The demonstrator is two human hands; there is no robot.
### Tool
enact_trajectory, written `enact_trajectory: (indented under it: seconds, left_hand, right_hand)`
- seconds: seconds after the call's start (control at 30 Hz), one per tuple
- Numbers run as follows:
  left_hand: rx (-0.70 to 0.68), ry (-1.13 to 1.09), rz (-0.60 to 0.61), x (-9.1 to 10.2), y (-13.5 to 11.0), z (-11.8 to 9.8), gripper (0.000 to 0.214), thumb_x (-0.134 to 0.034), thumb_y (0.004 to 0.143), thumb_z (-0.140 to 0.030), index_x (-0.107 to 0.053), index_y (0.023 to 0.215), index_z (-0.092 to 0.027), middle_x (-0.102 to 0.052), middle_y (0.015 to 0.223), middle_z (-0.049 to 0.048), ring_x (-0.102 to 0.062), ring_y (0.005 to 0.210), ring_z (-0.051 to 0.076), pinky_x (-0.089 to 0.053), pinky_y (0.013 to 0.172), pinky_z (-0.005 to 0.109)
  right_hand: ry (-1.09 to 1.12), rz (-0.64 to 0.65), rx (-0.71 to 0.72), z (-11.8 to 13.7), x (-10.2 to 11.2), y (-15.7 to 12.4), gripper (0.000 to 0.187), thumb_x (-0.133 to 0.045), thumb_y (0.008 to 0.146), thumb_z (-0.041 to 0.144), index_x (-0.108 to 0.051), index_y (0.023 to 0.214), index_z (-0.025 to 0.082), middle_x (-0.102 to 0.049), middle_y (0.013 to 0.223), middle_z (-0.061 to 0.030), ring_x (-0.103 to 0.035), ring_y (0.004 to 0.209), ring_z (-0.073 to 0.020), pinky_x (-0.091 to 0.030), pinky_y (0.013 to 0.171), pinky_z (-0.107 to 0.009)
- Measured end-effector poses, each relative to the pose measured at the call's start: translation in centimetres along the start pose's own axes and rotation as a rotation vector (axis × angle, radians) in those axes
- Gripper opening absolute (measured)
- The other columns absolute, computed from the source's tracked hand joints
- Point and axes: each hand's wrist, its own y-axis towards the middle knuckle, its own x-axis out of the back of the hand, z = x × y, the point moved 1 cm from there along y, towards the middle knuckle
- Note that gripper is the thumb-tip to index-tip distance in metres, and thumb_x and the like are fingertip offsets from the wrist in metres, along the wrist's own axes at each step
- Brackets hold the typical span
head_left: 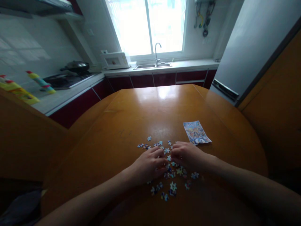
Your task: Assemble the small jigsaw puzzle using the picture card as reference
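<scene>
Several small jigsaw pieces [168, 185] lie scattered on a round wooden table [131, 119]. My left hand [148, 164] rests palm down on the pile, its fingers curled toward the middle. My right hand [185, 154] lies opposite it, fingers bent and pinched, the fingertips of both hands nearly meeting over a piece. Whether either hand grips a piece is hidden by the fingers. A printed picture sheet [196, 132] lies flat just beyond my right hand.
A kitchen counter with a sink and tap [156, 61], a white microwave [116, 60] and a stove with a pan [76, 66] runs behind the table. Yellow bottles [20, 91] stand at left. A grey fridge [249, 53] is at right.
</scene>
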Motion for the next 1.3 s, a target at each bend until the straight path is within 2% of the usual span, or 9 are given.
enact_trajectory:
  seconds: [0.17,0.3,0.57,0.73,0.9,1.03,1.17,1.23,1.3]
  left_hand:
    - [-0.05,0.026,-0.022,-0.3,0.1,0.3,0.016,-0.064,0.093,-0.036,-0.07,0.091,-0.021,-0.061,0.092,0.0039,-0.054,0.086,0.018,-0.047,0.076,0.03]
    - [-0.091,0.061,-0.057,-0.7,0.1,0.6,0.017,-0.063,0.094,-0.036,-0.07,0.088,-0.021,-0.061,0.09,0.0033,-0.053,0.085,0.018,-0.047,0.077,0.03]
    - [-0.097,0.002,-0.059,-0.8,0.2,0.5,0.014,-0.062,0.095,-0.034,-0.071,0.098,-0.025,-0.061,0.093,0.0033,-0.054,0.089,0.018,-0.048,0.08,0.03]
    - [-0.087,-0.036,-0.006,-0.8,0.2,0.4,0.011,-0.064,0.094,-0.029,-0.071,0.101,-0.025,-0.061,0.1,0.0047,-0.053,0.095,0.019,-0.048,0.083,0.03]
    - [-0.096,-0.042,0.011,-0.9,0.1,0.3,0.017,-0.06,0.096,-0.026,-0.071,0.108,-0.03,-0.059,0.095,0.0044,-0.053,0.089,0.017,-0.047,0.081,0.029]
    - [-0.106,-0.029,0.023,-0.8,0.3,0.1,0.013,-0.06,0.096,-0.027,-0.07,0.105,-0.025,-0.06,0.106,0.0058,-0.053,0.098,0.019,-0.048,0.085,0.03]
    - [-0.12,-0.005,0.014,1.6,0.1,0.9,0.015,-0.062,0.095,-0.031,-0.069,0.104,-0.023,-0.061,0.103,0.0063,-0.054,0.097,0.02,-0.048,0.087,0.032]
    - [-0.034,-0.002,0.026,3.8,-0.4,1.9,0.013,-0.063,0.094,-0.031,-0.071,0.103,-0.025,-0.062,0.1,0.0045,-0.055,0.093,0.018,-0.047,0.087,0.031]
    - [0.061,-0.018,0.112,6.1,-1.2,3.3,0.01,-0.065,0.092,-0.03,-0.072,0.098,-0.026,-0.063,0.097,0.0029,-0.056,0.093,0.017,-0.046,0.083,0.028]
  right_hand:
    - [-0.005,-0.035,-0.022,-0.2,0.1,0.2,0.016,-0.06,0.094,0.025,-0.07,0.084,0.018,-0.066,0.084,-0.0047,-0.057,0.081,-0.0163,-0.042,0.071,-0.028]
    - [0.013,-0.033,-0.045,0.0,0.4,0.3,0.014,-0.061,0.092,0.022,-0.07,0.083,0.017,-0.065,0.082,-0.0046,-0.056,0.081,-0.0158,-0.042,0.071,-0.028]
    - [0.062,-0.033,-0.057,0.1,0.5,0.4,0.013,-0.061,0.092,0.019,-0.072,0.087,0.017,-0.067,0.086,-0.0061,-0.059,0.085,-0.0168,-0.045,0.075,-0.029]
    - [0.075,-0.032,-0.057,0.2,0.5,0.5,0.014,-0.06,0.092,0.019,-0.072,0.084,0.017,-0.067,0.085,-0.0059,-0.059,0.083,-0.0164,-0.045,0.075,-0.028]
    - [0.068,-0.036,-0.061,0.0,0.4,0.5,0.015,-0.06,0.092,0.02,-0.071,0.083,0.016,-0.066,0.083,-0.0053,-0.058,0.08,-0.0155,-0.044,0.072,-0.027]
    - [0.076,-0.03,-0.059,-0.1,0.3,0.5,0.013,-0.06,0.092,0.019,-0.072,0.086,0.017,-0.067,0.086,-0.0057,-0.059,0.083,-0.0158,-0.045,0.074,-0.028]
    - [0.073,-0.032,-0.07,-0.2,0.3,0.4,0.013,-0.061,0.092,0.02,-0.072,0.085,0.017,-0.067,0.085,-0.0053,-0.059,0.083,-0.0158,-0.045,0.074,-0.028]
    - [0.069,-0.035,-0.074,-0.2,0.3,0.4,0.014,-0.061,0.093,0.021,-0.072,0.085,0.017,-0.066,0.084,-0.0051,-0.059,0.081,-0.0154,-0.045,0.073,-0.027]
    - [0.066,-0.034,-0.071,-0.3,0.3,0.3,0.015,-0.06,0.093,0.022,-0.072,0.085,0.017,-0.066,0.084,-0.0051,-0.058,0.08,-0.0152,-0.044,0.072,-0.027]
